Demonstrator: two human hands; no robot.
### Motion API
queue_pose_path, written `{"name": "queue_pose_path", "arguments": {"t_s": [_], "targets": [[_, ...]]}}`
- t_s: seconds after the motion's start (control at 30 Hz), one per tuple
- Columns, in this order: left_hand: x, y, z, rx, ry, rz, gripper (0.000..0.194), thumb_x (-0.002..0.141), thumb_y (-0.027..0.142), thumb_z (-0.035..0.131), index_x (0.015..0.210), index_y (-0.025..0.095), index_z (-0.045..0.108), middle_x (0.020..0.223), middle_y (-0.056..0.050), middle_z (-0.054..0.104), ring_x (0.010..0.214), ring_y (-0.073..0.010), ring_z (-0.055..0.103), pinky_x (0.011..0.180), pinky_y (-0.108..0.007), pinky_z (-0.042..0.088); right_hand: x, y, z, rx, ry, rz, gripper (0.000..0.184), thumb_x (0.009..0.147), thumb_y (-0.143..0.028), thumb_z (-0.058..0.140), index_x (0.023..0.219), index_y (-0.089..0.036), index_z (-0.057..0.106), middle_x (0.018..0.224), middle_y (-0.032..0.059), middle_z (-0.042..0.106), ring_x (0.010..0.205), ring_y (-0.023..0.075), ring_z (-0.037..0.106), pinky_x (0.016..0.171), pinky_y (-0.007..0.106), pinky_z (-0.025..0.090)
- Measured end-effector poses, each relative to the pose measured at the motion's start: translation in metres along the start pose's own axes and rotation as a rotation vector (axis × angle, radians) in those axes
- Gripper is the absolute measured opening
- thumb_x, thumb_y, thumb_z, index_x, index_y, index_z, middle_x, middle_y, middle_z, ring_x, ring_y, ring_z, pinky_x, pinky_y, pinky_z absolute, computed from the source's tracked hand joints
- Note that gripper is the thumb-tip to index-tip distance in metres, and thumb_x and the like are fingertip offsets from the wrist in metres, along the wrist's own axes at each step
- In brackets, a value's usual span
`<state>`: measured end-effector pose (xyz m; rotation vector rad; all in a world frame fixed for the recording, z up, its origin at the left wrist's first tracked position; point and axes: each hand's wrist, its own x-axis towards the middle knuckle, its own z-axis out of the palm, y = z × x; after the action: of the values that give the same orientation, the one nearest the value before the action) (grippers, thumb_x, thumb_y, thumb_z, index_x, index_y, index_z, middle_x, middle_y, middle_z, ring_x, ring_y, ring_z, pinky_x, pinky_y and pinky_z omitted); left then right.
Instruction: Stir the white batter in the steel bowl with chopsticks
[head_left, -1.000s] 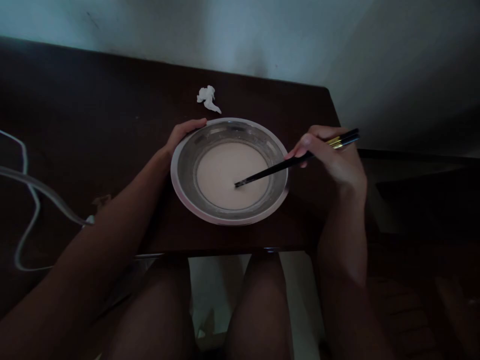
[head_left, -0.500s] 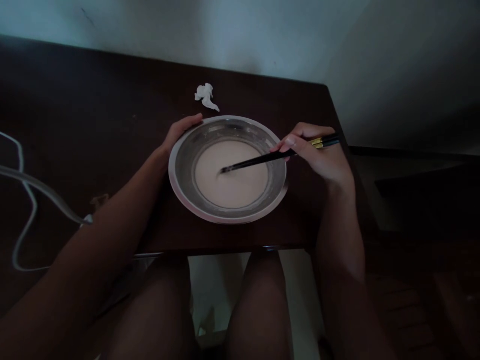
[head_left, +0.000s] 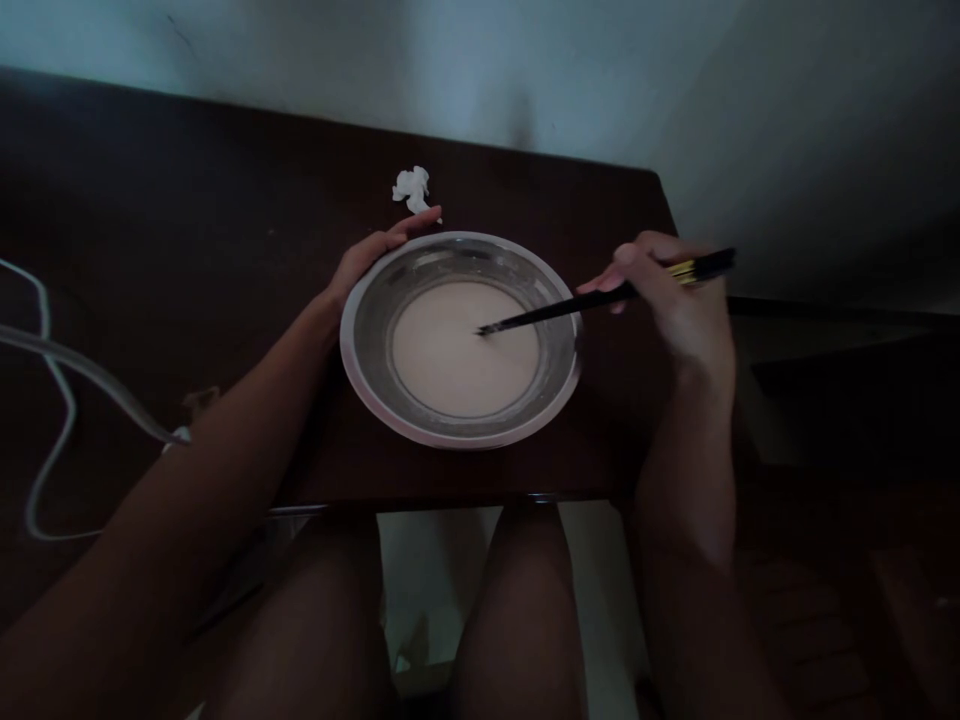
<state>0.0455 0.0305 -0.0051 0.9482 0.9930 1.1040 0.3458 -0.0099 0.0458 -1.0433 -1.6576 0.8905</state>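
A wide metal bowl [head_left: 367, 375] stands on the dark table, partly filled with a pale, milky liquid [head_left: 450, 350]. My left hand [head_left: 367, 262] holds the bowl from its far left side, curved around the outside just below the rim; one or two fingers stretch forward past it. My right hand [head_left: 664, 285], beyond the bowl's right rim, is closed around black chopsticks [head_left: 555, 308] with gold bands. They slant down to the left over the rim, and their wet tips meet the liquid near the middle of the bowl.
A crumpled white tissue [head_left: 412, 188] lies just behind the bowl, close to my left fingertips. White cables [head_left: 90, 370] run across the left of the dark table [head_left: 187, 200]. A pale wall [head_left: 337, 60] rises behind it. My legs [head_left: 517, 610] are under the front edge.
My right hand has moved right and slightly up, drawing the chopstick tips rightward through the liquid. A finger of my left hand has stretched forward toward the tissue. The bowl has barely shifted.
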Motion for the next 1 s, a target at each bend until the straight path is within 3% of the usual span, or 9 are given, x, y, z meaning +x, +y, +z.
{"name": "queue_pose_path", "arguments": {"t_s": [0.07, 0.23, 0.4, 0.47, 0.53, 0.63, 0.73, 0.83, 1.0], "targets": [[-0.002, 0.001, 0.003, 0.047, 0.042, -0.009, 0.045, 0.091, 0.024, 0.047, 0.132, 0.023, 0.066, 0.128, 0.005, 0.076, 0.137, -0.0246, 0.056, 0.114, -0.030, 0.043, -0.002, -0.002, -0.002, 0.010, 0.020, 0.006, 0.040, 0.092, -0.051, 0.073, 0.062, -0.026, 0.070, 0.067, 0.0024, 0.075, 0.058, 0.0168, 0.065, 0.049, 0.031, 0.048], [-0.002, 0.002, 0.002, 0.045, -0.006, 0.000, 0.033, 0.092, 0.024, 0.052, 0.121, 0.025, 0.069, 0.126, 0.007, 0.077, 0.135, -0.0221, 0.056, 0.112, -0.027, 0.043, -0.001, -0.002, 0.003, 0.036, -0.164, 0.018, 0.036, 0.087, -0.054, 0.077, 0.065, -0.026, 0.073, 0.070, 0.0001, 0.075, 0.060, 0.0161, 0.067, 0.057, 0.033, 0.054], [-0.001, 0.001, -0.004, -0.035, -0.047, -0.023, 0.029, 0.094, 0.024, 0.055, 0.117, 0.021, 0.072, 0.108, 0.006, 0.081, 0.125, -0.0227, 0.062, 0.110, -0.029, 0.046, -0.002, 0.000, -0.005, -0.004, 0.002, 0.014, 0.037, 0.092, -0.054, 0.072, 0.065, -0.028, 0.072, 0.069, 0.0017, 0.075, 0.063, 0.0188, 0.068, 0.056, 0.035, 0.052], [0.000, -0.001, -0.007, -0.034, -0.065, -0.035, 0.031, 0.094, 0.026, 0.056, 0.120, 0.019, 0.072, 0.111, 0.003, 0.081, 0.127, -0.0249, 0.062, 0.112, -0.032, 0.045, -0.003, -0.002, -0.006, -0.008, 0.004, 0.031, 0.040, 0.092, -0.055, 0.071, 0.063, -0.027, 0.072, 0.067, 0.0021, 0.074, 0.062, 0.0190, 0.068, 0.053, 0.034, 0.052], [0.004, -0.003, -0.010, -0.015, -0.082, -0.019, 0.038, 0.095, 0.028, 0.056, 0.128, 0.015, 0.069, 0.120, -0.002, 0.079, 0.131, -0.0285, 0.060, 0.117, -0.038, 0.043, -0.002, -0.003, -0.002, 0.007, -0.080, 0.033, 0.041, 0.089, -0.057, 0.074, 0.062, -0.027, 0.072, 0.067, 0.0013, 0.075, 0.060, 0.0174, 0.068, 0.051, 0.032, 0.052], [0.009, -0.007, -0.015, 0.041, -0.148, 0.042, 0.053, 0.099, 0.027, 0.047, 0.146, 0.006, 0.055, 0.137, -0.012, 0.072, 0.136, -0.0343, 0.058, 0.122, -0.052, 0.036, 0.001, 0.000, 0.004, 0.029, -0.169, 0.001, 0.039, 0.084, -0.059, 0.078, 0.064, -0.026, 0.073, 0.071, -0.0005, 0.078, 0.061, 0.0154, 0.068, 0.054, 0.030, 0.054], [0.012, -0.010, -0.020, 0.058, -0.177, 0.061, 0.057, 0.100, 0.027, 0.044, 0.151, 0.001, 0.049, 0.143, -0.017, 0.067, 0.138, -0.0374, 0.056, 0.124, -0.058, 0.031, 0.002, 0.003, 0.002, 0.034, -0.061, -0.027, 0.035, 0.089, -0.051, 0.076, 0.065, -0.025, 0.074, 0.069, 0.0000, 0.077, 0.064, 0.0158, 0.070, 0.052, 0.028, 0.051], [0.013, -0.010, -0.022, 0.045, -0.191, 0.048, 0.055, 0.101, 0.027, 0.045, 0.150, 0.004, 0.052, 0.143, -0.015, 0.067, 0.140, -0.0368, 0.055, 0.124, -0.057, 0.031, -0.001, 0.002, -0.003, 0.036, 0.016, -0.011, 0.036, 0.093, -0.045, 0.073, 0.063, -0.025, 0.073, 0.067, 0.0015, 0.076, 0.059, 0.0157, 0.068, 0.047, 0.029, 0.046], [0.013, -0.011, -0.022, 0.030, -0.180, 0.046, 0.054, 0.101, 0.026, 0.043, 0.149, 0.003, 0.053, 0.140, -0.015, 0.069, 0.138, -0.0362, 0.056, 0.124, -0.057, 0.031, 0.001, 0.001, 0.000, 0.051, -0.156, 0.004, 0.034, 0.085, -0.053, 0.079, 0.065, -0.025, 0.074, 0.071, 0.0008, 0.078, 0.059, 0.0152, 0.067, 0.056, 0.031, 0.054]]}}
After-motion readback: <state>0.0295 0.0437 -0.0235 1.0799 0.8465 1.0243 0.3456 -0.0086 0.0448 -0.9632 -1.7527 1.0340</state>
